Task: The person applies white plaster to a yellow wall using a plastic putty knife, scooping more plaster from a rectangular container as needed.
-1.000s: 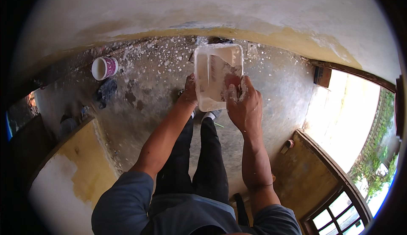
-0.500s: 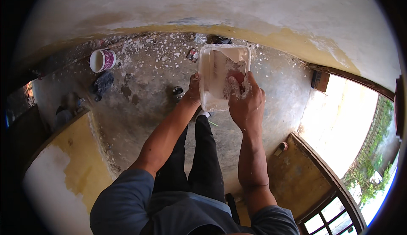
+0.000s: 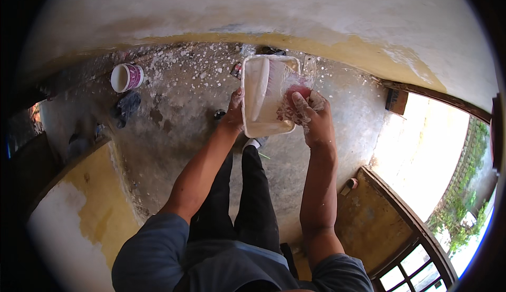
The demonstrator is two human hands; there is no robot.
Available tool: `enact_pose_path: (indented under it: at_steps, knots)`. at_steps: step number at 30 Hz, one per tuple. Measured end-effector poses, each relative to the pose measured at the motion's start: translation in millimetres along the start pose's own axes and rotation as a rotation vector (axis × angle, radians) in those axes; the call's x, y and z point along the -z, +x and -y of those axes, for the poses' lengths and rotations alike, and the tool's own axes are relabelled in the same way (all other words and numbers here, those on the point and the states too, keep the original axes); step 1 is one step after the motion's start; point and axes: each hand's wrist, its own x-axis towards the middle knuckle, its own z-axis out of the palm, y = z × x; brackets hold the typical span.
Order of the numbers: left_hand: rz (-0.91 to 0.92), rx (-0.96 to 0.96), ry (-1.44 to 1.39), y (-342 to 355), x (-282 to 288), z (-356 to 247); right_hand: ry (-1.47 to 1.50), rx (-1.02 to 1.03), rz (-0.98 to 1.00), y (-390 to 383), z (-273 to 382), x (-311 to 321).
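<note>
In front of me my left hand (image 3: 234, 112) grips a white rectangular plastic tub (image 3: 270, 131) by its left side. A ridge of whitish putty (image 3: 259, 89) lies along the tub's inside. My right hand (image 3: 316, 115), smeared with white, is closed around a red putty scraper (image 3: 299, 90). The scraper is at the tub's right side, its wide blade coated with putty and reaching over the inside. Where exactly the blade touches the tub, I cannot tell.
Ahead stands a patchy white and yellow wall (image 3: 337, 47). White spatter covers the floor along its foot. At left are a white and purple bucket (image 3: 123, 77) and a crumpled dark cloth or bag (image 3: 126, 107). A low yellow partition (image 3: 97, 186) is nearer. A bright doorway (image 3: 421, 144) opens at right.
The scraper and my right hand have shifted to the tub's right side, and the blade has turned. The tub has moved slightly left and tilted, with putty now gathered in a ridge.
</note>
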Motion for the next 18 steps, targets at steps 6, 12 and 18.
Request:
enact_pose_path:
  at_steps: [6, 12, 18]
  knots:
    - [-0.17, -0.232, 0.132, -2, -6, -20, 0.147, -0.003, -0.055, 8, -1, 25]
    - [0.057, -0.375, 0.029, -8, -4, -54, 0.506, 0.037, -0.081, 49, -21, 46]
    - [0.116, -0.29, 0.103, -26, -36, -75, 0.965, -0.043, -0.184, 169, -109, 75]
